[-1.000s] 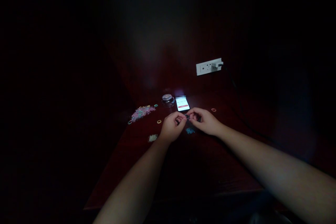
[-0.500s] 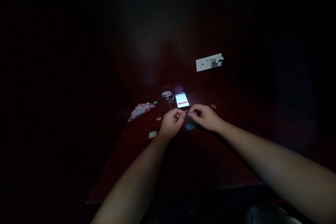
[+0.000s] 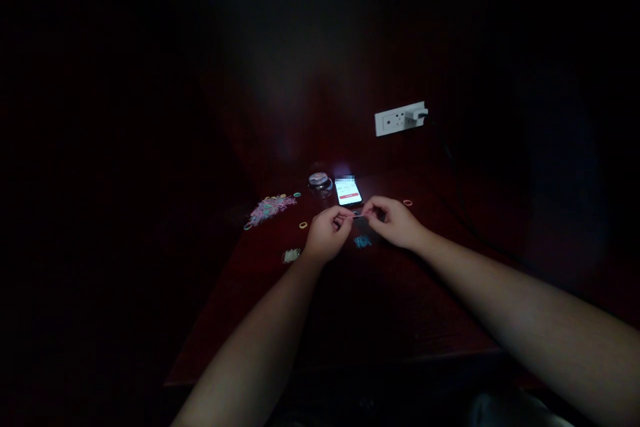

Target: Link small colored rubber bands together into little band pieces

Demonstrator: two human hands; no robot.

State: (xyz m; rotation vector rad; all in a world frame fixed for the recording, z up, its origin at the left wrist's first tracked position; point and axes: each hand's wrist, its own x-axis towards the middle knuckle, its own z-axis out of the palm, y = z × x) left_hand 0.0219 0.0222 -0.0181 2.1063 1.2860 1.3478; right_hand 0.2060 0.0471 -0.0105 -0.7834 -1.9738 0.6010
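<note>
Fingers (image 3: pixel 342 219) of left hand (image 3: pixel 327 237) and right hand (image 3: pixel 395 220) pinch the two ends of a small dark band (image 3: pixel 357 215), stretched taut between them just above the counter (image 3: pixel 380 307); both hands clenched on it, fingertips close together. Band sits mid-counter, just in front of the phone (image 3: pixel 348 192). Only container: a small round clear jar (image 3: pixel 320 183), just left of the phone; contents too dim to tell. Counter is dark reddish wood, and the room is nearly black; the lit phone screen, face up, is the main light. Wall behind carries one white socket plate (image 3: pixel 395 121) with one white plug (image 3: pixel 417 113) in it, a dark cable (image 3: pixel 457 180) running down from it to the right. Loose bands on the counter: one pastel pile (image 3: pixel 267 207) at far left, mostly pink, count not readable; one small pale clump (image 3: pixel 291 255) near the left wrist; one small blue clump (image 3: pixel 363 241) under the hands. Singles: one yellowish ring (image 3: pixel 303 225) just left of the left hand, one orange ring (image 3: pixel 407 203) beside the right hand, a few more at the pile's edge. Two bare forearms in view, one phone, one jar.
</note>
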